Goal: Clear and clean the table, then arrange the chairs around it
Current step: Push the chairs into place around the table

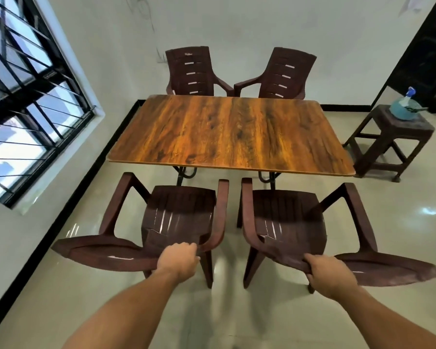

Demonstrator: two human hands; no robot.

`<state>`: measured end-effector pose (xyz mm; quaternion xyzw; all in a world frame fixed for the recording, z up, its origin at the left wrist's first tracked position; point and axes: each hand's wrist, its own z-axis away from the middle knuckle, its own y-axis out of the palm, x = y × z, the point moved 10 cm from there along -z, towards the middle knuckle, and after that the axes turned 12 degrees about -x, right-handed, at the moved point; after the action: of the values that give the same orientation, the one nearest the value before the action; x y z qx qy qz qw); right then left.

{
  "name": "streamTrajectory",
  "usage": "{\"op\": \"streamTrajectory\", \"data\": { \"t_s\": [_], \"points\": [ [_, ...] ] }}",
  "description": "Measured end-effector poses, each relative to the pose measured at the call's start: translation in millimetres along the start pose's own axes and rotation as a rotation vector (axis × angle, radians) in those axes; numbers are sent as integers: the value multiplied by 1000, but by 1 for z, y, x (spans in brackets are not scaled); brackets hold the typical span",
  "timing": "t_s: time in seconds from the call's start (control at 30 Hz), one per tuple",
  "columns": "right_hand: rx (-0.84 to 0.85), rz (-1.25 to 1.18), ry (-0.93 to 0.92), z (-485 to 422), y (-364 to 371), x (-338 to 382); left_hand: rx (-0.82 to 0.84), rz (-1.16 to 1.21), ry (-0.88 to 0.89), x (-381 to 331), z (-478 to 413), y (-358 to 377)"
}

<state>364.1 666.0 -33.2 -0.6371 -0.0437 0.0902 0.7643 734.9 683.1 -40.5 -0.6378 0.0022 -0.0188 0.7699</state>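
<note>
1. Head view — a pale glossy tiled floor [400, 222], white walls, a barred window [30, 109] on the left, and a brown stool [388, 144] on the right carrying a blue spray bottle [404, 107].
2. The wood-grain table [232, 134] runs its long axis left to right, its top bare.
3. 2 far chairs [191, 71] [285, 74] face the camera at the far edge.
4. The near left chair [179, 217] and near right chair [287, 220] face the table, seats just short of its near edge.
5. The left hand [178, 259] is closed over the left chair's backrest top; the right hand [329, 274] grips the right chair's likewise.
</note>
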Motion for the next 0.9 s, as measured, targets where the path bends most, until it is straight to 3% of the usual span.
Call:
{"op": "streamTrajectory", "data": {
  "t_s": [0.3,0.37,0.47,0.63,0.77,0.9],
  "points": [
    [-65,-59,-37,-10,-16,11,11,56,-181,-7,8,-8],
    [-102,-75,-79,0,-11,26,-53,18,-113,-20,7,-16],
    [-136,-90,-159,6,-13,50,-163,111,130,-65,7,-34],
    [-180,-107,-220,8,-12,67,-89,232,422,-171,8,-37],
    [-199,-157,-292,10,-16,70,-38,165,403,-212,4,-19],
    [-243,-129,-135,18,-8,29,-26,91,361,-219,-5,-19]
  ]
}}
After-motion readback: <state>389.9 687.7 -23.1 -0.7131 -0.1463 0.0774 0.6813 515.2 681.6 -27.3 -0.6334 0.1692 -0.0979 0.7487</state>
